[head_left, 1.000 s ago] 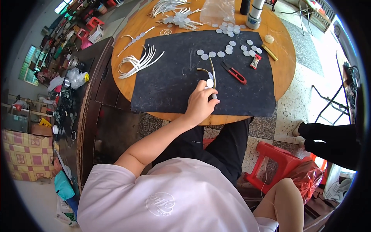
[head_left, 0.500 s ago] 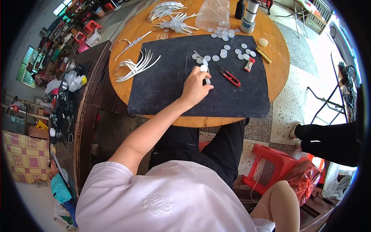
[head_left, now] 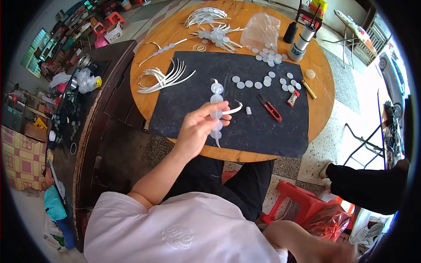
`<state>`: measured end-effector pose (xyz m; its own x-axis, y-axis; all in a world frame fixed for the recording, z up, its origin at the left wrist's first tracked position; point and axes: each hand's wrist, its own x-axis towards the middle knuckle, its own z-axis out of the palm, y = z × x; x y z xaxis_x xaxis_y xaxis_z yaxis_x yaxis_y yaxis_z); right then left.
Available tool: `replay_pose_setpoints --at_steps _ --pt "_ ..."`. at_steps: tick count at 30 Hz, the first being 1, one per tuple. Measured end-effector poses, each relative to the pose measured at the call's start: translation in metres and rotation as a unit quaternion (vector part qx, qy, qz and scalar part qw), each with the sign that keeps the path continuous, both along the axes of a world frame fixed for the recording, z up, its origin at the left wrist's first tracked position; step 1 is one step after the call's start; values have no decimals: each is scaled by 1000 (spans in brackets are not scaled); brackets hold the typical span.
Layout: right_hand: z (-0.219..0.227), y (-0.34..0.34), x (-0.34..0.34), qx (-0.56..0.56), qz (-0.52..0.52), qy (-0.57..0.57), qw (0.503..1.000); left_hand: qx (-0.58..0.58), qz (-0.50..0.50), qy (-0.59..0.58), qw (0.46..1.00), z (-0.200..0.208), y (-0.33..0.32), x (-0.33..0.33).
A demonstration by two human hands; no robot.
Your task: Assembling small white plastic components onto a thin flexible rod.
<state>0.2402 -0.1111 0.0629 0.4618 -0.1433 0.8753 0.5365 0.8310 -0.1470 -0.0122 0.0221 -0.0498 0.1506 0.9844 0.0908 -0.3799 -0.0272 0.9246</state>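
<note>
Several frosted, translucent round discs, linked in a narrow string, hang over the left-middle of the black rectangular mat, gripped between the thumb and fingers of the left hand. From the same grasp a thin, glossy white strip curves out to the right. The right hand is low at the right, well apart from the mat and blurred — I cannot tell whether its fingers are closed on anything.

Just beyond the strip's tip lies a small white rectangular piece; farther right, red-handled metal snips rest with their dark blades pointing away from the person. Loose translucent discs trail across the mat's far side, near a small red-and-white packet. A brass-coloured tube lies at the mat's right edge, and a fanned bundle of white strips overlaps its left edge — all on a round, orange-brown wooden table. Beyond stands a matte black bottle.
</note>
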Motion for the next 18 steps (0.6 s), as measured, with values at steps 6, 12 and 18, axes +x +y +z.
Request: replay_pose_setpoints --at_steps 6,12,18 --pt "-84 66 -90 -523 274 -77 803 -26 28 -20 999 10 -20 0" --pt "-91 84 -119 -547 261 -152 781 -18 36 -27 999 10 -31 0" --pt "-95 85 -128 -545 262 -139 784 16 48 -26 998 13 -35 -1"
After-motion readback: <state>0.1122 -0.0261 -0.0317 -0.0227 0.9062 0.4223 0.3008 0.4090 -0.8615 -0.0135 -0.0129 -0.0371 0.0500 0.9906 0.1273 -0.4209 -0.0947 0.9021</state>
